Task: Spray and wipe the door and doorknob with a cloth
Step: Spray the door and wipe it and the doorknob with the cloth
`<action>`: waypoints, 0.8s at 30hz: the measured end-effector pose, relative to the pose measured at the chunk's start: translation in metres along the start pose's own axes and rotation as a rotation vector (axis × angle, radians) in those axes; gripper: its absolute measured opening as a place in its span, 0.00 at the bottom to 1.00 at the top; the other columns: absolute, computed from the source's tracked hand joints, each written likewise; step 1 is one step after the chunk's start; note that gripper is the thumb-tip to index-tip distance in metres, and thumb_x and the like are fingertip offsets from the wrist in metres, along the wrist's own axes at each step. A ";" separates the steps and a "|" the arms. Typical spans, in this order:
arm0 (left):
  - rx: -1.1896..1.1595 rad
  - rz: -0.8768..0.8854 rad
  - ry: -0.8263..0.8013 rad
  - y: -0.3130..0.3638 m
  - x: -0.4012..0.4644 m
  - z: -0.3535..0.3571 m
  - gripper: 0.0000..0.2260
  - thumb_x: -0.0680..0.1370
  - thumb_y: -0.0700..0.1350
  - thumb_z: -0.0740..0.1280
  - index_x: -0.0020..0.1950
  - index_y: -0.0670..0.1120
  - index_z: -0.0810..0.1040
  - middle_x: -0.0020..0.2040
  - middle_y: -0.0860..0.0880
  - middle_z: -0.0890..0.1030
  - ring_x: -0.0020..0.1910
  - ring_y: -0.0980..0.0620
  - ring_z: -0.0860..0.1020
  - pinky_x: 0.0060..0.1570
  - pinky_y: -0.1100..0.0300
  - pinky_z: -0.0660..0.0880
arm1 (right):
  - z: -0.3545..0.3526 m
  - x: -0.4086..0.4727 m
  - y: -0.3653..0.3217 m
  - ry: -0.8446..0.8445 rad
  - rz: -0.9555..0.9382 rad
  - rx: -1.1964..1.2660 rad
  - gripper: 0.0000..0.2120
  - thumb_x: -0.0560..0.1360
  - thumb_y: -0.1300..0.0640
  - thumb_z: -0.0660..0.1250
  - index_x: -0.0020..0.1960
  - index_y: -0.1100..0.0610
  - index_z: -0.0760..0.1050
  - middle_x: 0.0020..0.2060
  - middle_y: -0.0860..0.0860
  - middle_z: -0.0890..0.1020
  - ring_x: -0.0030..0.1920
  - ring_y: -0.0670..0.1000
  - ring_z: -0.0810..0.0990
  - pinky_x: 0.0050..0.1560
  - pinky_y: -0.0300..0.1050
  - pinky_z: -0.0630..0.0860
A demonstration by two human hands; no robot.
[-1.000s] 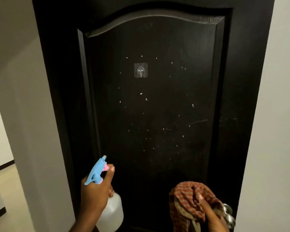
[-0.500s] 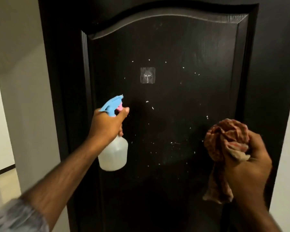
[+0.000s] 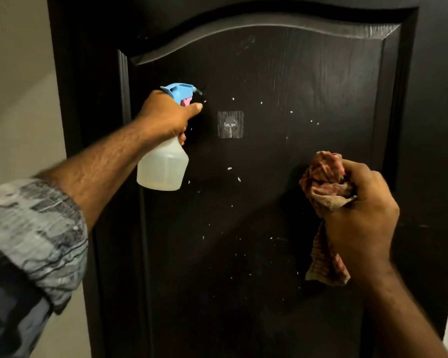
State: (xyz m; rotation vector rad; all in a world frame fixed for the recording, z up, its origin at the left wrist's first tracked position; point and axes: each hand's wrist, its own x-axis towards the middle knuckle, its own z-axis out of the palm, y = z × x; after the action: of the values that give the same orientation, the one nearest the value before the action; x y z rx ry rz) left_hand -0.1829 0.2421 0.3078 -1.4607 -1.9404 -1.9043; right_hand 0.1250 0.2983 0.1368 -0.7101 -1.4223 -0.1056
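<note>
Door [image 3: 282,73]: dark panelled wood filling the centre of the frame; white droplets speckle its middle, so spraying appears to be under way and wiping not yet begun.
Spray bottle [image 3: 163,166]: clear body with a blue head, held upright at centre left, nozzle aimed at the panel from close by, probably to wet the upper part.
Left hand [image 3: 166,115]: curled round the bottle's neck, one finger hooked over the pink trigger, placed to pump.
Cloth [image 3: 323,179]: red-checked rag, bunched at centre right, one end hanging loose below the fist; likely balled up to give a firm wiping pad.
Right hand [image 3: 360,213]: clenched on the bunched cloth, raised near the panel; whether the cloth touches the wood cannot be told.
Doorknob: not in view.
Hook [image 3: 230,124]: small clear stick-on square, upper centre of the panel, just right of the nozzle.
Sleeve [image 3: 34,233]: grey patterned, rolled back at lower left, likely to keep it dry.
Wall [image 3: 18,73]: pale, at the left edge.
</note>
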 end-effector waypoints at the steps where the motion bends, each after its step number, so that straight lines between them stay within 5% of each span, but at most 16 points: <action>1: 0.006 -0.003 -0.001 -0.002 0.003 0.000 0.24 0.75 0.57 0.74 0.62 0.41 0.78 0.33 0.48 0.79 0.23 0.52 0.77 0.31 0.58 0.80 | 0.004 0.001 -0.001 0.007 0.004 -0.016 0.22 0.76 0.52 0.79 0.67 0.53 0.79 0.55 0.52 0.81 0.52 0.46 0.78 0.49 0.48 0.79; 10: 0.010 0.007 -0.011 -0.001 0.013 0.006 0.20 0.77 0.53 0.74 0.64 0.45 0.77 0.35 0.49 0.78 0.24 0.54 0.76 0.25 0.61 0.76 | 0.034 0.018 -0.014 0.066 0.060 -0.140 0.24 0.76 0.52 0.79 0.69 0.54 0.78 0.59 0.57 0.78 0.51 0.44 0.72 0.45 0.34 0.67; 19: 0.004 -0.057 -0.057 -0.027 0.012 0.010 0.20 0.76 0.52 0.74 0.64 0.45 0.77 0.35 0.49 0.78 0.24 0.54 0.76 0.26 0.62 0.76 | 0.091 0.123 -0.072 0.278 -0.091 -0.112 0.17 0.81 0.49 0.68 0.66 0.56 0.77 0.60 0.53 0.82 0.58 0.50 0.81 0.58 0.45 0.80; 24: 0.007 -0.056 -0.064 -0.040 0.010 0.005 0.22 0.74 0.53 0.76 0.63 0.46 0.77 0.38 0.46 0.82 0.23 0.52 0.77 0.29 0.61 0.77 | 0.136 0.166 -0.119 0.136 -0.250 -0.253 0.19 0.85 0.44 0.61 0.71 0.53 0.75 0.68 0.54 0.77 0.66 0.52 0.76 0.57 0.37 0.67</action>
State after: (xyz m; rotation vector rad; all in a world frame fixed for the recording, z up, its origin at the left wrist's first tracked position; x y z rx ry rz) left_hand -0.2109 0.2603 0.2829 -1.4992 -2.0333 -1.8942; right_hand -0.0186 0.3291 0.3337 -0.7131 -1.3743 -0.5276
